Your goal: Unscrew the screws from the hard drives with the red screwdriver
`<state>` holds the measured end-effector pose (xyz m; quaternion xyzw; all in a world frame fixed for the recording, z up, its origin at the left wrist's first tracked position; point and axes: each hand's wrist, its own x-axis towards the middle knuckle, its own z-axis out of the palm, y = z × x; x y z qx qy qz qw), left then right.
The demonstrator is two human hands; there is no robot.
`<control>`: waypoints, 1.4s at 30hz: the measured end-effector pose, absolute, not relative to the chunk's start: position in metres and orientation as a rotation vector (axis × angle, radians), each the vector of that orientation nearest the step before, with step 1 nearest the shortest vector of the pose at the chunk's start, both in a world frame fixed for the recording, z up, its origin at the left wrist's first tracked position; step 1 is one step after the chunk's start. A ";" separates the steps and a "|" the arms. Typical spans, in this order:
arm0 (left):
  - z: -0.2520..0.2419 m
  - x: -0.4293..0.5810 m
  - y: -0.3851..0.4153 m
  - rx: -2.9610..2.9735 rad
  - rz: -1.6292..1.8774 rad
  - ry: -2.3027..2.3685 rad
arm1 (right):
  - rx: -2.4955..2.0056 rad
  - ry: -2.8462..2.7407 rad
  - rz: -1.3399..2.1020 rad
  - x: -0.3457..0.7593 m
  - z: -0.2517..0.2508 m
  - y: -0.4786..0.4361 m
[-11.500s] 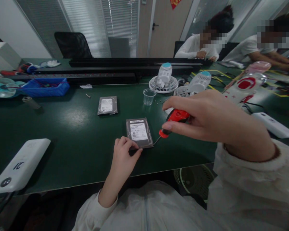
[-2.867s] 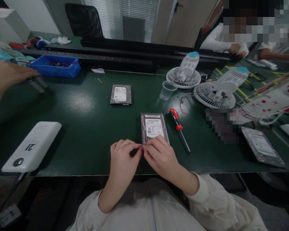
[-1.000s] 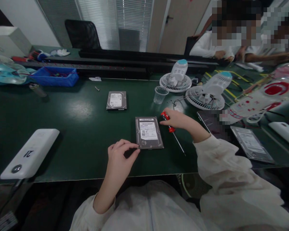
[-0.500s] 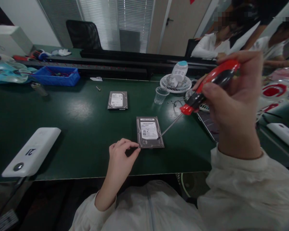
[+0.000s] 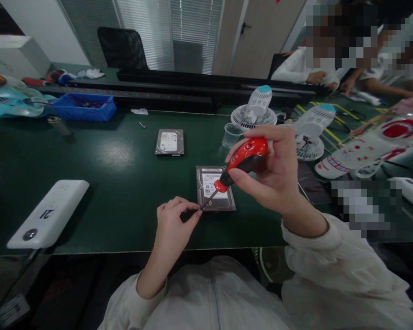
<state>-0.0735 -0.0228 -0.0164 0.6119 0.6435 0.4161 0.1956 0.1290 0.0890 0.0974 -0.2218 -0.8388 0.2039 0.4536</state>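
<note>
**Clamped on the screwdriver, tip down at the drive's corner**

Fingers and thumb of the right hand (image 5: 275, 176) are closed round the red-and-black handle of the screwdriver (image 5: 246, 155), which slants down toward 7 o'clock. Its thin shaft ends at the near-left corner of the hard drive (image 5: 227, 201). At that same corner the left hand (image 5: 174, 224) has thumb and forefinger pinched together right beside the tip. Whether they pinch something small or only brace the casing cannot be told.

The hard drive lies flat, label up, on the green table (image 5: 117, 183), straight ahead of the person and near the front edge. Its cover sits flush and closed. By the look of it the work is at the screws of one corner and nothing is opened yet; how many screws are out or in is too small to see.

From the drive outward:
- a second drive (image 5: 170, 142) lies at 11 o'clock, well apart
- a clear cup (image 5: 231, 135) stands at 12 o'clock
- two small fans (image 5: 256, 110) sit at 1 o'clock
- a white box (image 5: 50, 213) lies at 9 o'clock
- a blue tray (image 5: 86, 107) stands far off at 10 o'clock

Other people sit across the table at 2 o'clock.
</note>
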 end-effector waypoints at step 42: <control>-0.020 -0.073 -0.022 1.681 1.255 1.763 | -0.263 -2.441 0.183 0.125 0.142 0.076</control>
